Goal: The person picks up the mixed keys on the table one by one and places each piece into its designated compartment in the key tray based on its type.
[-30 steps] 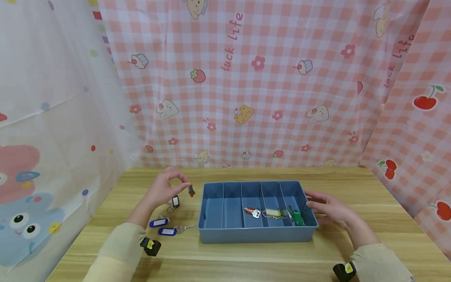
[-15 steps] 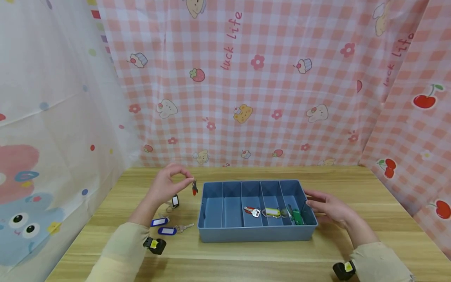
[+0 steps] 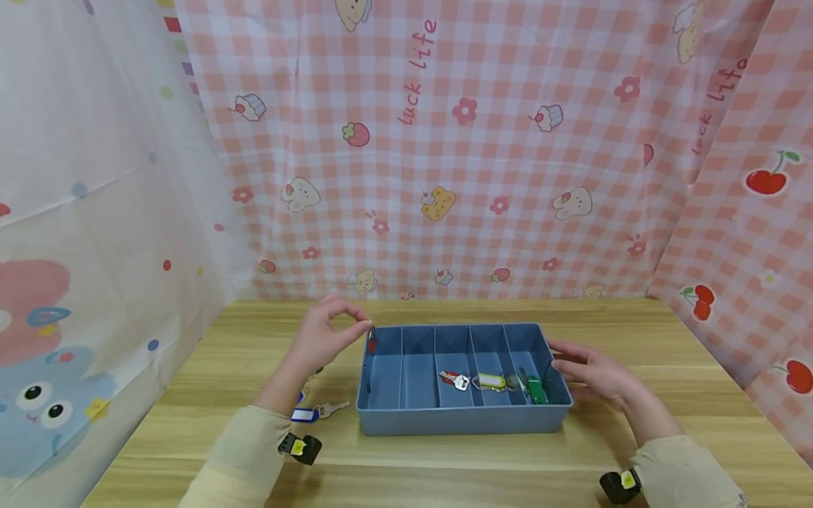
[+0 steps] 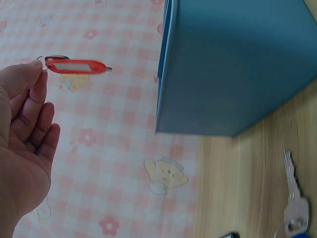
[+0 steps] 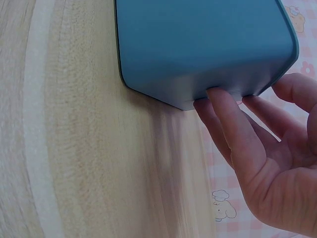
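My left hand (image 3: 324, 335) pinches the metal ring of a red key tag (image 4: 75, 66) between thumb and fingertips. The tag hangs down at the left end of the blue divided box (image 3: 464, 422), above its leftmost compartment; a metal key tip shows past its far end. Extended fingers of my right hand (image 5: 272, 148) touch the box's right end wall from outside, with the thumb at the rim. Inside the box lie a key with a red tag (image 3: 454, 381) in the middle compartment, a yellow key tag (image 3: 492, 382) to its right, and a green key tag (image 3: 537, 390) in the rightmost one.
On the wooden table (image 3: 444, 469), left of the box, lies a blue key tag (image 3: 304, 415) with its key (image 3: 333, 408). My left forearm partly hides another blue tag and a ring beyond it. A checked cloth (image 3: 483, 155) hangs behind the table.
My left hand has moved right with the red key tag, from over the table to the box's left end. Its forearm now covers more of the tags. The right hand stays at the box.
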Available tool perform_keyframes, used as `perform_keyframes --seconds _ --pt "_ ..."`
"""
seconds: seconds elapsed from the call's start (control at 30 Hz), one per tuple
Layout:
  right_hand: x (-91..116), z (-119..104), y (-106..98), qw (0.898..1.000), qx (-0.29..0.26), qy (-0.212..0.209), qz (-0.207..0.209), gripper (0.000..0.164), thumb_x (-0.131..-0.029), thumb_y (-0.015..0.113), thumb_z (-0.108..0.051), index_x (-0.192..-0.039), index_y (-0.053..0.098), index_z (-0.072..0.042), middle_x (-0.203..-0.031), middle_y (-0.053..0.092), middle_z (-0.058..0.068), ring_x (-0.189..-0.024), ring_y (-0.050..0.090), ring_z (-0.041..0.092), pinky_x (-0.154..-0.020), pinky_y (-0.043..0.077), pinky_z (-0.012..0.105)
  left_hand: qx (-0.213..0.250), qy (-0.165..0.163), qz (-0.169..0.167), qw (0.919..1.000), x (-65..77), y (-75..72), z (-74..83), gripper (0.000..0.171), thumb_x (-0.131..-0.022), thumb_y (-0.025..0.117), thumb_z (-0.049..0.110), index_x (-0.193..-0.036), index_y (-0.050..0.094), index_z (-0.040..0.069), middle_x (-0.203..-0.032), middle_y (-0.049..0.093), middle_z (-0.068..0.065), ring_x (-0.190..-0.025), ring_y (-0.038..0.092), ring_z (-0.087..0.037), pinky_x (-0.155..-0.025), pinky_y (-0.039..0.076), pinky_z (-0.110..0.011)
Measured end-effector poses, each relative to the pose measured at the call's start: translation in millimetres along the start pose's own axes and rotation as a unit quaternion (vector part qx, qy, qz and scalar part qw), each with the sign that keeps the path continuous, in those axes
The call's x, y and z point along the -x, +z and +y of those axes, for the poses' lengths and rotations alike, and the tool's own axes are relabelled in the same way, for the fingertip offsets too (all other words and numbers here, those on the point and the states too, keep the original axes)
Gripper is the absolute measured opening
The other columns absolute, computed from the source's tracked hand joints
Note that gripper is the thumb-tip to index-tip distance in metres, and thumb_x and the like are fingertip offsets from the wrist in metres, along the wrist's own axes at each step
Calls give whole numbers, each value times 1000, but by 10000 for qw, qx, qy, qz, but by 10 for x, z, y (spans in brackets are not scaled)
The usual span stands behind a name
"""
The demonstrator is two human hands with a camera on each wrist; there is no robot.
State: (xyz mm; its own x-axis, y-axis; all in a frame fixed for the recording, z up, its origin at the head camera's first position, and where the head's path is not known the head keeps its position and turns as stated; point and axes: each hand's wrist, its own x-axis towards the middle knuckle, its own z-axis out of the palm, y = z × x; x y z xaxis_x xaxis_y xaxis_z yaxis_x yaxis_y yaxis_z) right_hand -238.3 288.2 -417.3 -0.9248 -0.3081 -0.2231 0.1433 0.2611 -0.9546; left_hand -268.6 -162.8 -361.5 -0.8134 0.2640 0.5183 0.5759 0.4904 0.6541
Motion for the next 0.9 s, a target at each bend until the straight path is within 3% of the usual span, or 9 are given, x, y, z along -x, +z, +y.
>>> perform_keyframes --seconds 0.17,0.9 --pt "-1 1 -7 10000 -13 -12 5 68 -102 57 -18 -153 19 7 -145 35 38 -113 59 31 -90 53 48 90 -161 -102 9998 -7 98 79 6 -86 79 13 -86 73 12 -90 67 3 -97 58 -21 -95 43 -50" --pt "-12 24 -10 10000 11 -46 25 67 -102 58 -19 -152 22 7 -144 37 38 -111 59 31 -89 53 50 398 -110 -446 9982 -64 494 305 7 -86 79 16 -88 75 12 -88 67 7 -94 58 -17 -91 48 -46"
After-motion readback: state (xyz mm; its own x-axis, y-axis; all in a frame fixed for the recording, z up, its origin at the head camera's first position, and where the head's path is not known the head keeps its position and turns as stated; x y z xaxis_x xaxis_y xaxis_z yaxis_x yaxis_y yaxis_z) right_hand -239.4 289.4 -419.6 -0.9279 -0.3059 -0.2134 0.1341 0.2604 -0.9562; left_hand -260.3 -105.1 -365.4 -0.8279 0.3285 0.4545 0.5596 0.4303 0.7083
